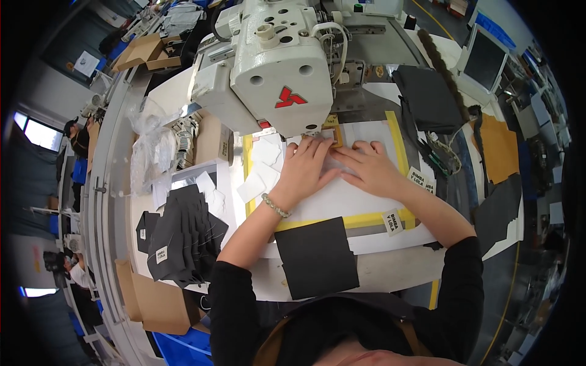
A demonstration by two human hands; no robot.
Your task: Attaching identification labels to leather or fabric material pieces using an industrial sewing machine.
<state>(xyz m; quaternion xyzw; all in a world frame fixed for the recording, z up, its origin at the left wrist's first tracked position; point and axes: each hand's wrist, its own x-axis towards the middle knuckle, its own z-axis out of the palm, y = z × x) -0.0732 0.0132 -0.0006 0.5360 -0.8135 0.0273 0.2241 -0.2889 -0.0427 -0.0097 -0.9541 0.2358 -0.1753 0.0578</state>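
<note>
Under the head of a white industrial sewing machine (278,79), both my hands lie on a white sheet (317,204) edged with yellow tape. My left hand (305,168) rests palm down, its fingers stretched toward the needle area. Beside it, my right hand (370,169) lies with fingers slightly bent and thumb out. Their fingertips are next to a small brown frame (337,136) below the machine head; whatever lies beneath the fingers is hidden. Nearer to me is a dark cloth piece (317,259). Small printed labels (394,222) lie at the sheet's right corner.
Left of the sheet are white paper pieces (259,180), stacked dark cloth pieces (183,238), a label box (212,143) and clear plastic (149,143). On the right are folded black cloth (427,97), green-handled snips (439,163), orange-brown material (499,149) and a screen (485,58).
</note>
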